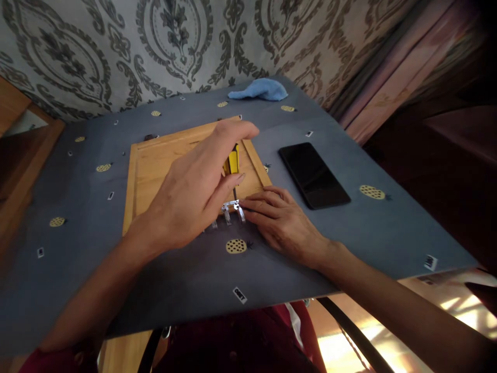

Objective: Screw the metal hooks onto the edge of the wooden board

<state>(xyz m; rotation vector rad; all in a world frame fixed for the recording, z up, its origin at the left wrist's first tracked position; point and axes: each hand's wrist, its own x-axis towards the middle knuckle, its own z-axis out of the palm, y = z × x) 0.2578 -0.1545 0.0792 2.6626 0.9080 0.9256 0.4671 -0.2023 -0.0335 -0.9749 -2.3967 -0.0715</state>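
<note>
While our left hand (190,189) curls around a yellow-handled screwdriver (233,161), its dark shaft points down to a silver metal fitting (232,204) at the near edge of a wooden panel (155,168). We have our right hand (285,223) low and flat beside it, fingers close together and their tips at the fitting; whether they grip it, we cannot tell. More bright metal shows just left of the fitting, too covered by our left hand to make out.

We see that the panel is pale, grained wood with a raised frame around a recessed middle, and that it lies flat on the tabletop (85,207). To its right we have a black phone (314,176), smooth and glossy, screen up. Beyond, near the far edge, lies a crumpled soft blue cloth (260,90).

Under everything we see a grey-blue covering printed with yellow pineapples and small word labels. Behind it stands a wall (174,46) patterned in ornate grey medallions; a pinkish curtain (411,72) hangs at right, and brown wooden furniture (54,137) stands at left.
</note>
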